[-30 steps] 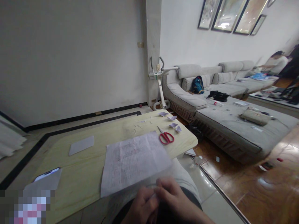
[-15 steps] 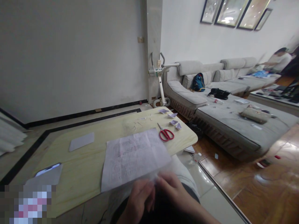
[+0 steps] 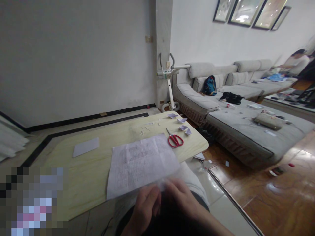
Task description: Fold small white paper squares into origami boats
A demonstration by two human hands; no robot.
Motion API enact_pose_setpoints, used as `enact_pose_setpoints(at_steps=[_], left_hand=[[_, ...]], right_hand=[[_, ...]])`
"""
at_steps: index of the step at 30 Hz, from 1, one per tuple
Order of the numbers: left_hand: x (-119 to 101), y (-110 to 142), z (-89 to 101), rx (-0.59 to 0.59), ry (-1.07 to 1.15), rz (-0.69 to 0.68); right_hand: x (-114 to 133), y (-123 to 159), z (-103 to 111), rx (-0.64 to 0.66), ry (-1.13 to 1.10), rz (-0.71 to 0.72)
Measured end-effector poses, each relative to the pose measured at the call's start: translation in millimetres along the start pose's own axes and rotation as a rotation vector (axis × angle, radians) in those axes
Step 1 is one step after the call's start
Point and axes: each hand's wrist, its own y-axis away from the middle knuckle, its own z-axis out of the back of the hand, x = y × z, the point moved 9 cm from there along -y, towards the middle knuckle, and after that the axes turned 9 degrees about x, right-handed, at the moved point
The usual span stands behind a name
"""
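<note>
L hand (image 3: 147,202) & R hand (image 3: 183,198) close tog. on near side of sheet (image 3: 142,165), prob. mid fingerwork w/ blurred white bit (image 3: 162,185); grips: can't tell. Next move prob. needs steady pinch.

A small whitish piece (image 3: 162,185) (blurred) shows at the right grip (image 3: 181,196).

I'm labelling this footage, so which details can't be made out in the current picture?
Head view: anything between left hand and right hand, lost in motion blur.
Head view: writing on the creased paper sheet, too small and blurred.
Head view: near-left end of the table, hidden by pixelation.
Head view: tops of three framed pictures, cut by the upper edge.
</note>
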Motion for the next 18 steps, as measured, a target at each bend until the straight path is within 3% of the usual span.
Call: enact_pose_setpoints(at_steps=[6,10,14,18], left_hand=[[10,0,11.9,-0.125,-0.132,0.014],[0,1,15.4,-0.148,-0.354,-0.099],[-17,0,8.9,-0.078,-0.580,-0.249],[-19,-3,5.6,-0.036,-0.582,-0.233]], right_hand=[[4,0,11,-0.088,0.009,-0.032],[-4,-1,19,-0.134,0.005,-0.039],[-6,-2,21,-0.125,0.038,-0.006],[1,-1,20,-0.124,0.180,0.054]])
